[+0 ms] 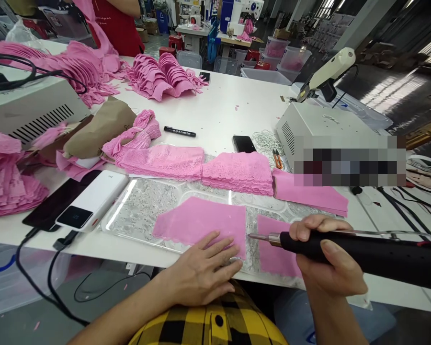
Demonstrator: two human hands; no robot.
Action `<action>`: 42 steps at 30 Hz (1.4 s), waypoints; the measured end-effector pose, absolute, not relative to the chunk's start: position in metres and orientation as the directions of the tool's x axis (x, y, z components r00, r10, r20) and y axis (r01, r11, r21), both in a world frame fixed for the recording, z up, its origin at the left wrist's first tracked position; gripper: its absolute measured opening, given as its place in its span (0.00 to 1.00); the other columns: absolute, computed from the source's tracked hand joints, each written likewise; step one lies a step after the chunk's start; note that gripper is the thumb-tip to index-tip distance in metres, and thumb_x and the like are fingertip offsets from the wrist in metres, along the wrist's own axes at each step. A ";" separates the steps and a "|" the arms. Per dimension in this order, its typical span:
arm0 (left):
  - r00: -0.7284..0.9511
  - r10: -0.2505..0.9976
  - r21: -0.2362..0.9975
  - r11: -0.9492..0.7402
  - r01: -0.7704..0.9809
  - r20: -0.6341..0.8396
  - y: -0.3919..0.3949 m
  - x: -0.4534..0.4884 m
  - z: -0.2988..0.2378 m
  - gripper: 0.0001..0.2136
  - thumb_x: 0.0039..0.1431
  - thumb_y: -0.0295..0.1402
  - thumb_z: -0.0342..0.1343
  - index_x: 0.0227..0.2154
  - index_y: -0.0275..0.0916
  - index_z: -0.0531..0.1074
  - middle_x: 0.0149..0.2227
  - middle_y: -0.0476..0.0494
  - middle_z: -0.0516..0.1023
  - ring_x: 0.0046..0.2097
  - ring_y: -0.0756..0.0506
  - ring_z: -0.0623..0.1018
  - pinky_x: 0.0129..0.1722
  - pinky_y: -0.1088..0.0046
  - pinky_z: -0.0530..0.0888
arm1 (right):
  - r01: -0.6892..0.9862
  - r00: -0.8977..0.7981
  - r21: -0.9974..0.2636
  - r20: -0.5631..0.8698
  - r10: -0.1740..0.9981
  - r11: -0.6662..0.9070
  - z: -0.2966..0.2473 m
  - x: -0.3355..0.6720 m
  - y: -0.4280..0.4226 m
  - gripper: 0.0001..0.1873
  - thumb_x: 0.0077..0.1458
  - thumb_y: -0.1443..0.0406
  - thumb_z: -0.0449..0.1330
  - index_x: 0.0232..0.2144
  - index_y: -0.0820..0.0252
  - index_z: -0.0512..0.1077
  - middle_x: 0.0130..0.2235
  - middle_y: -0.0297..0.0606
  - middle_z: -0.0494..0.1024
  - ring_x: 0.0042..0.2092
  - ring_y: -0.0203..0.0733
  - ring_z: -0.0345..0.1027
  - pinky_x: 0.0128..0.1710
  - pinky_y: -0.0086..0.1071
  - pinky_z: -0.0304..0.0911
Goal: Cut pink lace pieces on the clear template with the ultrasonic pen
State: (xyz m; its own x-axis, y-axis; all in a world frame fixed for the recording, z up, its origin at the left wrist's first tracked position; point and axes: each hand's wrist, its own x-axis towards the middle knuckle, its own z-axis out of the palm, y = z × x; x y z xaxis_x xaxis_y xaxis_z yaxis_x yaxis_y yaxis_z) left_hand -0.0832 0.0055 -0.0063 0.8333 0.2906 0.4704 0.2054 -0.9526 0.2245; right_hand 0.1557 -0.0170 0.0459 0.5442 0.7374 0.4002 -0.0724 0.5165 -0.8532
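Observation:
My left hand (201,270) lies flat with fingers stretched out on the near edge of a pink fabric piece (201,220), which rests on a clear glass plate (140,211). My right hand (326,258) is wrapped round a black hot-cutting tool (362,251). Its metal tip (258,236) points left, just off the right edge of that fabric piece. A second pink piece (276,249) lies under the tool.
Stacks of pink lace (201,165) and pink fabric (309,194) lie behind the plate. A white power bank (93,199), black marker (179,131), phone (243,143), orange snips (277,159) and white control boxes (319,129) stand around. A person in red (118,24) is at the far side.

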 end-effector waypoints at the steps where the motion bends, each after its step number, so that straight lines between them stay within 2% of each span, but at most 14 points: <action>1: 0.829 0.290 0.224 -0.953 0.204 0.478 0.005 -0.081 -0.004 0.17 0.67 0.40 0.51 0.53 0.36 0.70 0.55 0.41 0.76 0.61 0.40 0.70 0.66 0.57 0.60 | -0.060 0.563 -0.848 0.407 0.719 0.526 0.048 0.161 -0.016 0.08 0.38 0.67 0.57 0.27 0.60 0.71 0.29 0.33 0.71 0.23 0.33 0.63 0.22 0.32 0.62; 5: 0.813 0.260 0.184 -0.964 0.191 0.520 0.004 -0.057 0.005 0.15 0.68 0.36 0.51 0.51 0.33 0.71 0.53 0.40 0.76 0.58 0.41 0.72 0.63 0.61 0.64 | 0.000 0.623 -0.835 0.431 0.653 0.551 0.053 0.184 -0.011 0.08 0.34 0.66 0.56 0.23 0.59 0.69 0.26 0.32 0.70 0.22 0.33 0.61 0.21 0.32 0.60; 8: 0.829 0.259 0.150 -0.966 0.211 0.496 0.004 -0.030 0.008 0.13 0.68 0.34 0.50 0.49 0.32 0.72 0.52 0.39 0.77 0.57 0.39 0.73 0.60 0.60 0.67 | -0.027 0.648 -0.848 0.388 0.655 0.530 0.051 0.191 -0.003 0.08 0.33 0.66 0.57 0.24 0.59 0.69 0.27 0.32 0.70 0.22 0.33 0.61 0.22 0.33 0.62; 16: 0.866 0.298 0.097 -0.954 0.284 0.401 0.003 0.011 -0.005 0.20 0.67 0.44 0.49 0.52 0.33 0.69 0.56 0.33 0.72 0.58 0.35 0.71 0.59 0.55 0.66 | -0.056 0.681 -0.843 0.359 0.638 0.535 0.040 0.192 0.006 0.09 0.33 0.66 0.57 0.25 0.58 0.68 0.29 0.31 0.70 0.24 0.33 0.62 0.26 0.34 0.63; 20: 0.891 0.296 0.102 -0.955 0.278 0.344 0.003 0.013 -0.003 0.22 0.68 0.45 0.47 0.55 0.33 0.67 0.58 0.31 0.70 0.59 0.36 0.70 0.60 0.56 0.64 | -0.071 0.702 -0.850 0.330 0.632 0.523 0.037 0.197 0.005 0.10 0.32 0.65 0.57 0.25 0.58 0.67 0.28 0.31 0.69 0.24 0.34 0.61 0.25 0.34 0.62; 27: 0.901 0.304 0.131 -0.952 0.276 0.308 0.005 0.012 0.001 0.21 0.69 0.45 0.45 0.55 0.34 0.66 0.58 0.32 0.69 0.60 0.36 0.68 0.60 0.57 0.64 | -0.053 0.660 -0.847 0.367 0.656 0.528 0.035 0.197 0.008 0.09 0.33 0.65 0.56 0.24 0.58 0.69 0.29 0.31 0.70 0.22 0.34 0.60 0.24 0.35 0.61; 42: 0.895 0.305 0.154 -0.951 0.268 0.326 0.003 0.011 -0.001 0.21 0.68 0.45 0.47 0.55 0.35 0.67 0.59 0.32 0.68 0.61 0.36 0.68 0.61 0.55 0.63 | -0.071 0.650 -0.840 0.370 0.664 0.538 0.036 0.192 0.011 0.09 0.34 0.66 0.58 0.25 0.58 0.68 0.29 0.32 0.70 0.24 0.33 0.62 0.24 0.33 0.63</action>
State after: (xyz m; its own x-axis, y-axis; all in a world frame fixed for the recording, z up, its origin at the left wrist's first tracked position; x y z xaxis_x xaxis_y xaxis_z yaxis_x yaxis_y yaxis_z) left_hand 0.0115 0.0035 -0.0005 0.8946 0.3051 0.3265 0.2680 -0.9510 0.1543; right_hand 0.1918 0.0110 0.0361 0.6496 0.6639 0.3705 -0.0707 0.5379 -0.8401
